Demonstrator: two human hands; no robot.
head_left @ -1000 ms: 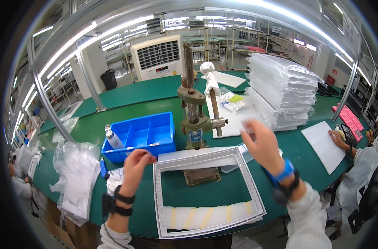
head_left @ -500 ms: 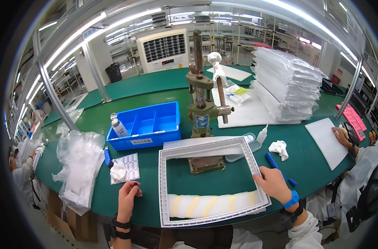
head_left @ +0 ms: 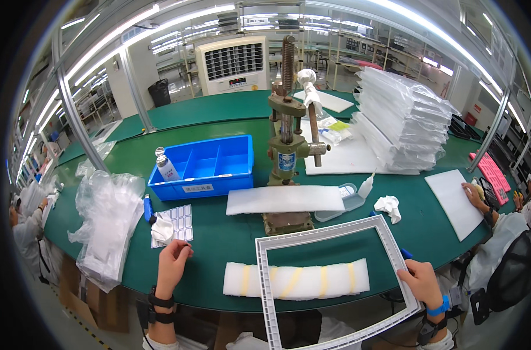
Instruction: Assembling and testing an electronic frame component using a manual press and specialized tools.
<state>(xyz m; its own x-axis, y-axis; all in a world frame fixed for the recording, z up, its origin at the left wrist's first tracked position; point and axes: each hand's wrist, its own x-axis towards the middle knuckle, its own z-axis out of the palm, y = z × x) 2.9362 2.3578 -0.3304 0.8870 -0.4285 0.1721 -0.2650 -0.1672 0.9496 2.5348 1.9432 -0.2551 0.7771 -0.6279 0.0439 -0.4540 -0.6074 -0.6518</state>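
My right hand (head_left: 421,283) is closed on the right side of a light grey rectangular plastic frame (head_left: 323,231). The frame is tilted, its near end reaching past the table's front edge. Through its opening shows a white foam strip (head_left: 338,280) with yellow tape bands, lying on the green table; the frame's left bar crosses over it. Left of the frame, my left hand (head_left: 171,265) has its fingertips pinched together. Something small and dark shows at those fingertips, too small to name.
A hand press (head_left: 286,157) stands behind, with a white foam strip (head_left: 286,199) across its base. Around it are a blue divided bin (head_left: 201,190), plastic bags (head_left: 108,227), a label sheet (head_left: 183,220), a crumpled white cloth (head_left: 389,208) and stacked wrapped sheets (head_left: 399,122). A co-worker's hand (head_left: 474,195) touches a white board (head_left: 456,204).
My right hand has drawn the frame to the right and toward me, baring the press base and more of the taped strip. My left hand has shifted slightly, still pinched.
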